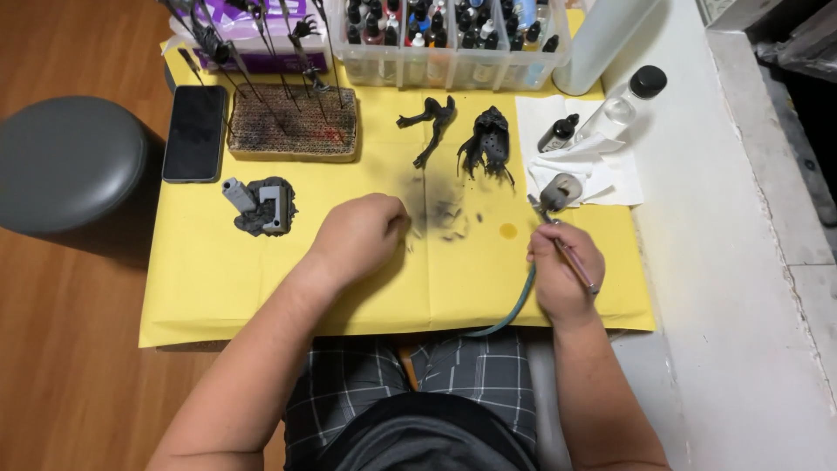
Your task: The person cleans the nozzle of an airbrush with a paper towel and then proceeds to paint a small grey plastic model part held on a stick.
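Rightward, the right hand (565, 272) grips the airbrush (558, 218), left hand (359, 237) apart.

- Single head cam, worn by person, looks steeply down from above lap.
- Faces forward over yellow table cover (261, 279); far edge w/ clear bottle rack (453, 61) at top.
- Close range; both forearms enter from bottom.

Phone (194, 133) lies flat at the yellow sheet's left edge, screen dark, black rectangle. Purple-and-white box (259, 35) sits top left behind the wire rack. Clear plastic bin (453, 61) at top centre holds small dropper bottles with coloured labels, too small to tell apart. Small dark dropper bottle (558, 133) lies on the white tissue, light label.
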